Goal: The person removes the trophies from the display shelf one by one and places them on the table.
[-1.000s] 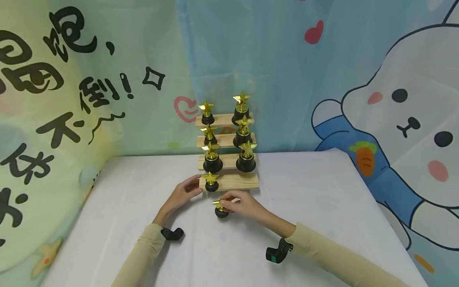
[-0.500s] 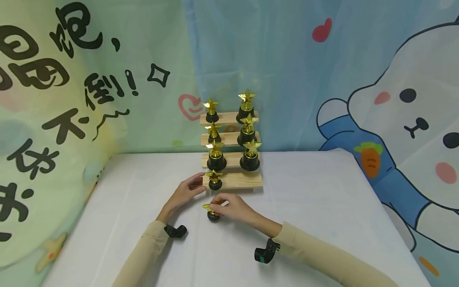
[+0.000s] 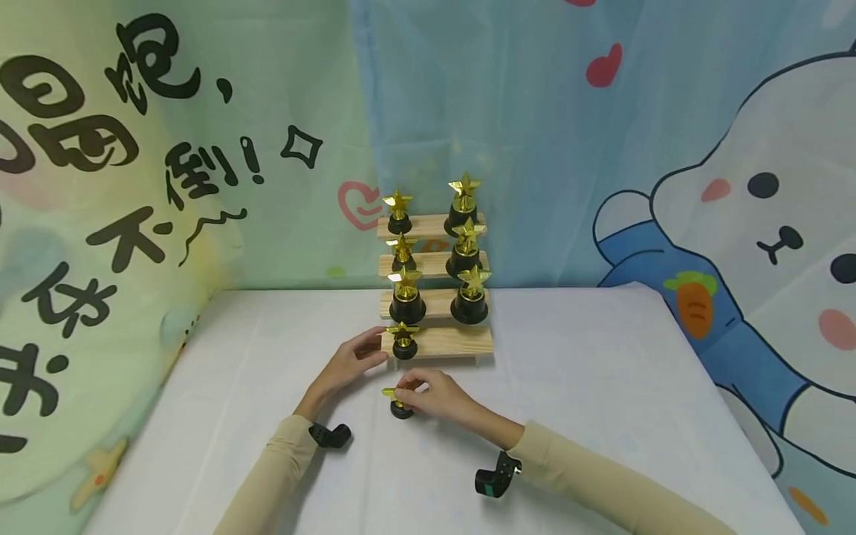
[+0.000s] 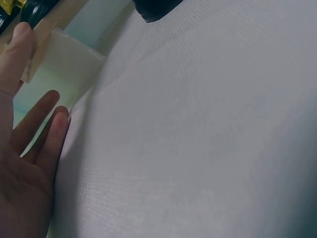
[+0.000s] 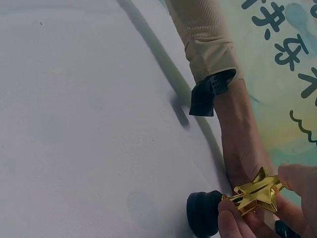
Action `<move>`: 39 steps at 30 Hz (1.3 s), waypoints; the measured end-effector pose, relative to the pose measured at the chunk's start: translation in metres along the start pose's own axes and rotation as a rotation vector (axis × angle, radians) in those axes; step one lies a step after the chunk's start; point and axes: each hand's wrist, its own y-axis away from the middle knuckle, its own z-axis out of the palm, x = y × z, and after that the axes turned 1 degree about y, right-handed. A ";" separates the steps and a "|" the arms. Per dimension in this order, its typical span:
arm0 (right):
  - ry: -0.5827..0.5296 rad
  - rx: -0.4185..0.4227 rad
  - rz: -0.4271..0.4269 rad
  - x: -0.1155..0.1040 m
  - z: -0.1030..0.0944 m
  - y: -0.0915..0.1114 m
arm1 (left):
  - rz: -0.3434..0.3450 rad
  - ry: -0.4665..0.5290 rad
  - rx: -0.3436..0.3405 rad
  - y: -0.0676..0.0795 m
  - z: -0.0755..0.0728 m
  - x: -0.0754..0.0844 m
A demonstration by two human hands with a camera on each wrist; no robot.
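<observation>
While your right hand [image 3: 436,395] pinches a small gold star trophy [image 3: 401,408] between thumb and fingers, the piece sits in the lower middle of the head frame, its black base downward; whether that base touches the cloth, I cannot tell. In the right wrist view, its gold star lies between your fingertips at the lower right. Your left hand [image 3: 349,362], just left of the trophy, lies at the left end of the bottom board [image 3: 456,342], its fingers loosely extended and wrapped around nothing; you cannot tell from here whether the thumb presses the wood. Near that hand, another small trophy [image 3: 404,345] stands upright on the same board. Above it, at the centre of the frame, three more boards rise in steps, each bearing two upright trophies. Beige sleeves cover your forearms, and a black camera [image 3: 330,436] rides on each wrist. White cloth [image 3: 575,386] spreads across the lower frame, and behind it a backdrop [image 3: 528,141] shows black lettering at left and a cartoon animal [image 3: 796,223] at right.
</observation>
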 end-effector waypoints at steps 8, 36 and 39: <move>-0.010 0.000 0.009 0.000 -0.001 -0.001 | -0.008 -0.013 0.002 0.002 -0.002 0.008; -0.047 0.025 0.010 0.007 0.003 0.002 | -0.025 -0.002 0.011 0.002 0.000 0.006; -0.033 0.027 -0.008 0.009 0.004 0.003 | -0.019 0.002 0.012 0.002 0.000 0.006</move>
